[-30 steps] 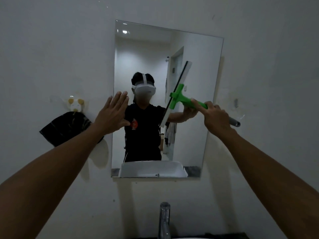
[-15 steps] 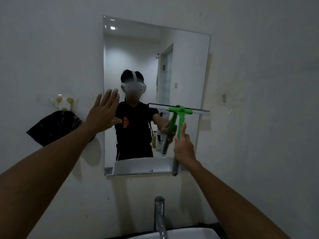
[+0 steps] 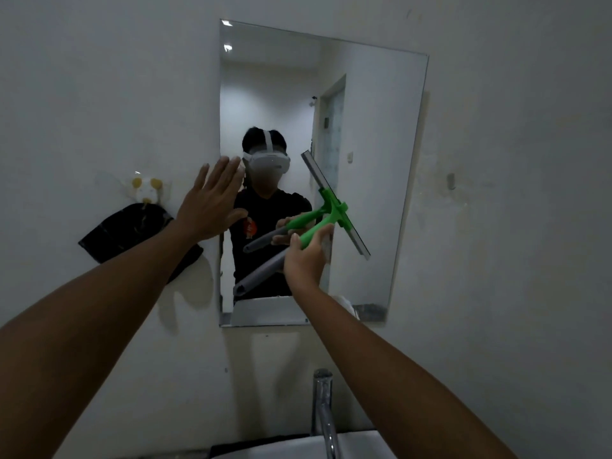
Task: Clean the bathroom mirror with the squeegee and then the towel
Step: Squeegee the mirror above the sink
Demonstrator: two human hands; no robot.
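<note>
A frameless rectangular mirror [image 3: 374,127] hangs on the white wall. My right hand [image 3: 306,256] grips the green and grey squeegee [image 3: 334,213] by its handle. The blade lies tilted on the glass, running from upper left to lower right near the mirror's middle. My left hand [image 3: 212,200] is open with fingers spread, flat against the mirror's left edge and the wall. A dark towel [image 3: 129,231] hangs from a hook on the wall left of the mirror.
A chrome faucet [image 3: 323,409] rises over a white sink [image 3: 357,445] at the bottom. A small animal-shaped hook [image 3: 147,188] holds the towel. A small wall hook [image 3: 451,180] sits right of the mirror. A person's reflection fills the mirror's lower middle.
The squeegee has swung from nearly upright, through level, to a slant the other way, its handle now pointing lower left. My right hand moved left and down. The left hand stayed on the mirror's edge.
</note>
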